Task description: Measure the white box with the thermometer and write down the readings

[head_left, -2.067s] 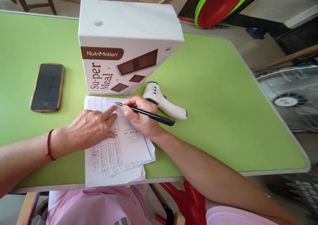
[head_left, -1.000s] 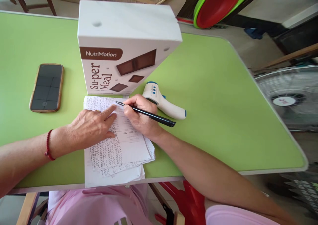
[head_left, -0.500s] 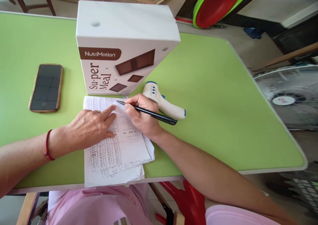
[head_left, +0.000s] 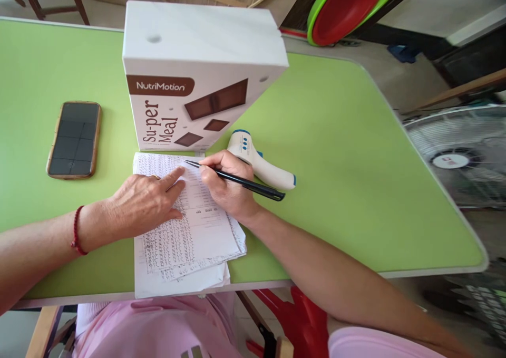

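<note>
My right hand (head_left: 231, 184) grips a black pen (head_left: 253, 185), its tip at the upper part of a stack of handwritten paper sheets (head_left: 209, 236). Rows of small handwriting cover the left part of the top sheet, and faint print shows on the right. My left hand (head_left: 152, 197) lies open on the sheets, index finger pointing close to the pen tip. Just beyond the papers stands a white box (head_left: 169, 110) marked "NutriMotion Su-per Meal". A white and blue infrared thermometer (head_left: 264, 163) lies beside my right hand, partly hidden by it.
A smartphone in a brown-edged case (head_left: 74, 139) lies on the green table (head_left: 348, 189) to the left. A fan (head_left: 454, 157) stands beyond the table's right edge. Red and green basins (head_left: 348, 10) lean at the back, and a red plastic stool (head_left: 302, 321) is below the front edge.
The pen has tilted very slightly, its rear end shifting a little right and down. My left hand stays in place on the sheets.
</note>
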### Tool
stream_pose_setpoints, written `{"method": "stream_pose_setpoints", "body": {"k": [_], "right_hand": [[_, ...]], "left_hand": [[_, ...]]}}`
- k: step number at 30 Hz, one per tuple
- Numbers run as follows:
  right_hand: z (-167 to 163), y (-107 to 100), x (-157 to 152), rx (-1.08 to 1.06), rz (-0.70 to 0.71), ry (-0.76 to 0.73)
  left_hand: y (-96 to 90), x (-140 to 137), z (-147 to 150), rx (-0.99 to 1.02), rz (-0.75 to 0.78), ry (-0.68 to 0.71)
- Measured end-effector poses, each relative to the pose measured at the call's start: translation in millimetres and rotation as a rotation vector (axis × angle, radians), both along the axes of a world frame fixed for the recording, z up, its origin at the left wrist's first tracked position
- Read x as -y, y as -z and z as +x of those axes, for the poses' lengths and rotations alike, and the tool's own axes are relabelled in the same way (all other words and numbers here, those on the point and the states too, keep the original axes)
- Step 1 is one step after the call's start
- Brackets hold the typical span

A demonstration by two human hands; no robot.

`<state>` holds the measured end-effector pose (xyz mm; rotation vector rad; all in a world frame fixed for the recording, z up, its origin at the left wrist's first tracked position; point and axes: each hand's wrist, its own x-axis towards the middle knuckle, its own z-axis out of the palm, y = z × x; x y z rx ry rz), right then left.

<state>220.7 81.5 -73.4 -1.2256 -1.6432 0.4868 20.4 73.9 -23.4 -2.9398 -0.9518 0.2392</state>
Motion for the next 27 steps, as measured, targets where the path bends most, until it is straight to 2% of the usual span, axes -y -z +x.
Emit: {"method": "stream_pose_setpoints", "body": {"k": [16, 24, 26, 27], "right_hand": [[-2, 1, -1, 0.016, -0.049, 0.013], [3, -1, 2, 0.052, 0.028, -0.006], [8, -4, 3, 0.11, 0.085, -0.024], [10, -5, 4, 0.147, 0.129, -0.061]], "left_hand": [[-3.0, 0, 0, -0.008, 0.008, 0.009], [-0.5, 0, 2, -0.012, -0.018, 0.0], [2.4, -2, -2, 0.072, 0.002, 0.031], [2.8, -4, -5, 0.175, 0.023, 0.058]]}}
